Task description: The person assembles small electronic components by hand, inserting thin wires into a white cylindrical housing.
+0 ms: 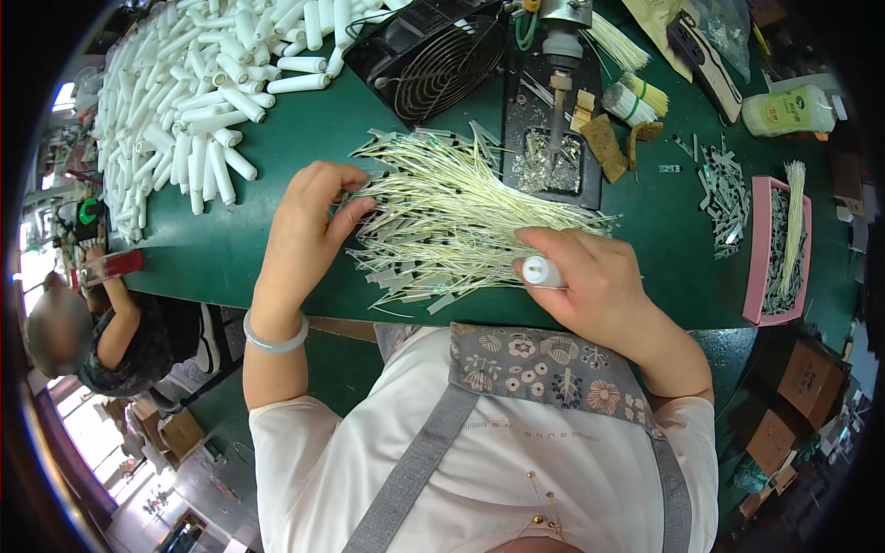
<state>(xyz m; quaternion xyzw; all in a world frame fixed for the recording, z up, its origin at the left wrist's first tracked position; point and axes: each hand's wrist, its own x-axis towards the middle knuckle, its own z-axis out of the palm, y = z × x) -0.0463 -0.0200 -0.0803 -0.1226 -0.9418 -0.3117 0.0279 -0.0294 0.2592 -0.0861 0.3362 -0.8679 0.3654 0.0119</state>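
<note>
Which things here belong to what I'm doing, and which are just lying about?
In use: pale wire heap, by the left hand; white tube, in the right hand; probably the tube pile.
Apparently just lying about: pale green bottle, plastic bag, cardboard boxes.

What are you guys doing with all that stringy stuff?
A person is working at a green table. Their right hand holds a white tube over the right side of a big pile of thin, pale strands. Their left hand is at the pile's left edge; whether its fingers grip anything is hard to tell. Many more white tubes lie heaped at the upper left, and a pink tray sits on the right.
</note>
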